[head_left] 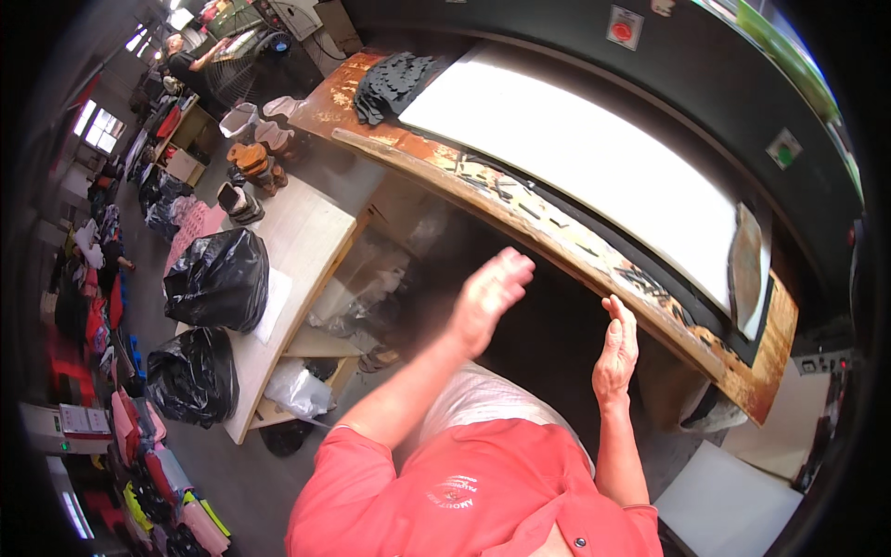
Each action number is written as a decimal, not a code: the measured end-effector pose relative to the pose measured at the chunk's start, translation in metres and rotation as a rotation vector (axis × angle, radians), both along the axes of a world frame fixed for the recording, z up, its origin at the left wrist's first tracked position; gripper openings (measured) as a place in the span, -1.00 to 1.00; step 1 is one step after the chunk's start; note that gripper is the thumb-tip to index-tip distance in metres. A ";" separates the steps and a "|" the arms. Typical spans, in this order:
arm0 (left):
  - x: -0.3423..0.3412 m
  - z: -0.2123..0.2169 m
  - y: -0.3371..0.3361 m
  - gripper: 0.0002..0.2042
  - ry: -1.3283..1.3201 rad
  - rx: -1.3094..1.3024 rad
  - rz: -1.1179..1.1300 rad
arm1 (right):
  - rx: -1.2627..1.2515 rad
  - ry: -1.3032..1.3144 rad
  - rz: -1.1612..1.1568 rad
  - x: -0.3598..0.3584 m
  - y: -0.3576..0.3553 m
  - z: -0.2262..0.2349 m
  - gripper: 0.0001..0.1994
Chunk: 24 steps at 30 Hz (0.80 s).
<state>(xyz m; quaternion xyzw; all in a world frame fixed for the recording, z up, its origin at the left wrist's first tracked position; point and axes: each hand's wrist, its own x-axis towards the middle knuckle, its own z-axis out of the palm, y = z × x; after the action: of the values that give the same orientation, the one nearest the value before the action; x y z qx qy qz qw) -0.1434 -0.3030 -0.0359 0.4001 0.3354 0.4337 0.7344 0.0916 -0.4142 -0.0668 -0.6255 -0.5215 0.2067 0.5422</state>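
My left hand [490, 299] hangs in the air in front of the worn wooden bench [529, 223], slightly blurred, its fingers stretched out and nothing in it. Held upright close to the bench's front edge, my right hand [614, 357] is empty too, fingers extended. Beyond both hands a long white board [594, 167] lies on a dark sheet on the bench. Small black scraps [510, 190] are strewn along the strip before it. A heap of dark cut pieces [394, 85] sits at the far left end. At the right end a curved greyish-brown piece [745, 265] rests on the board.
Left of me stands a pale side table [311, 218] with black plastic bags [218, 278] and a stack of brown cut pieces [255, 162]. A dark machine body with a red button [623, 31] and a green button [784, 148] rises behind the bench. Another person [186, 63] stands far left near a fan.
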 end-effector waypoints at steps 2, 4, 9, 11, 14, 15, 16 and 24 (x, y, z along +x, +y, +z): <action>-0.042 0.002 0.070 -0.45 0.126 0.049 0.199 | 0.017 0.028 0.019 -0.010 0.026 0.004 -0.55; -0.087 0.008 0.147 -0.45 0.301 0.129 0.366 | 0.026 0.013 0.034 -0.022 0.059 0.010 -0.54; -0.188 0.024 0.338 -0.25 0.562 0.234 0.669 | 0.037 -0.084 0.118 -0.080 0.176 0.038 -0.59; -0.211 0.023 0.396 -0.18 0.611 0.268 0.680 | 0.043 -0.069 0.193 -0.113 0.235 0.052 -0.62; -0.228 0.017 0.459 -0.03 0.769 0.228 0.612 | 0.058 -0.142 0.252 -0.159 0.319 0.070 -0.64; -0.232 0.015 0.474 -0.01 0.824 0.224 0.581 | 0.062 -0.168 0.278 -0.172 0.345 0.074 -0.64; -0.234 0.013 0.487 0.03 0.873 0.201 0.558 | 0.052 -0.199 0.288 -0.183 0.370 0.076 -0.65; -0.211 -0.008 0.506 0.06 1.045 0.342 0.569 | 0.137 -0.436 0.295 -0.249 0.539 0.053 -0.45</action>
<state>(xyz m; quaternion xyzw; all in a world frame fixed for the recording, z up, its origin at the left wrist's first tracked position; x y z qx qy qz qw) -0.3547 0.2034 -0.0435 0.5664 0.6700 0.4071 0.2541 -0.1576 0.1248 -0.0140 -0.5345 -0.7241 0.1081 0.4221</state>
